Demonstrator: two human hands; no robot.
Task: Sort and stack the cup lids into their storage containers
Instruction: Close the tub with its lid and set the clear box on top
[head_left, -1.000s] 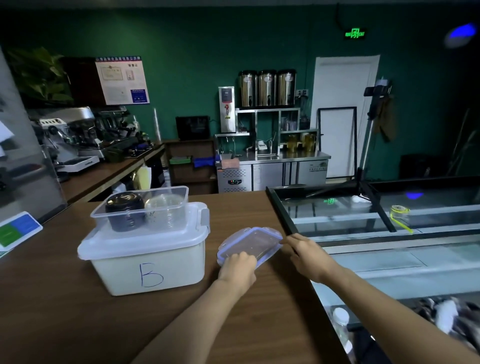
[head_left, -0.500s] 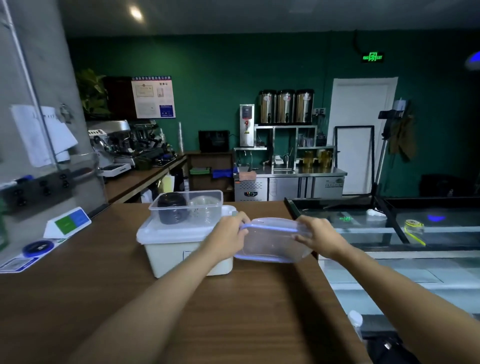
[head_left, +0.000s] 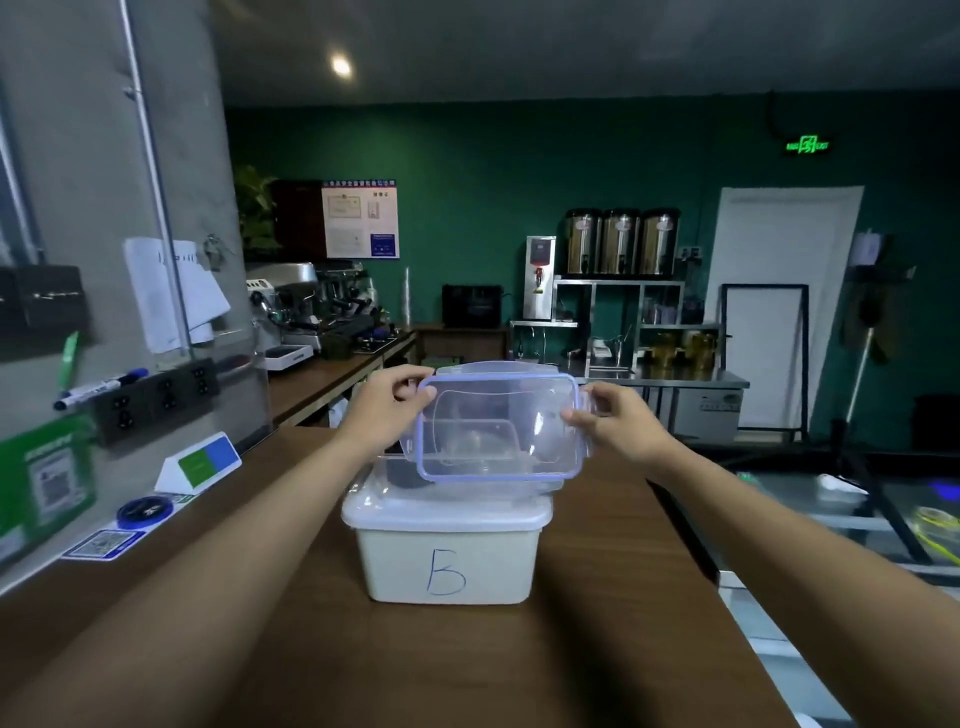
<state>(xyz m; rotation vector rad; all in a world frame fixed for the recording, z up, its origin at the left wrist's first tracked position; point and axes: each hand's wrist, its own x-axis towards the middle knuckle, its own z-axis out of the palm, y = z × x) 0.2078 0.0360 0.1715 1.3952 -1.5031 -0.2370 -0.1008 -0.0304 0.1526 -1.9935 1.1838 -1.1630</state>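
A clear container lid with a blue seal rim hangs tilted towards me above a clear tub. My left hand pinches the lid's left edge and my right hand pinches its right clip. The clear tub sits on top of a white lidded box marked "B" on the wooden counter. Dark cup lids show faintly inside the tub; most of its contents are hidden behind the held lid.
A grey pillar with sockets, a marker pen and a green-blue sign stands on the left. A glass-topped display case borders the counter on the right. An espresso machine and urns stand further back.
Both hands picked the lid off the counter to the right of the box, raised it and carried it left until it hangs over the clear tub. The camera view tilted up.
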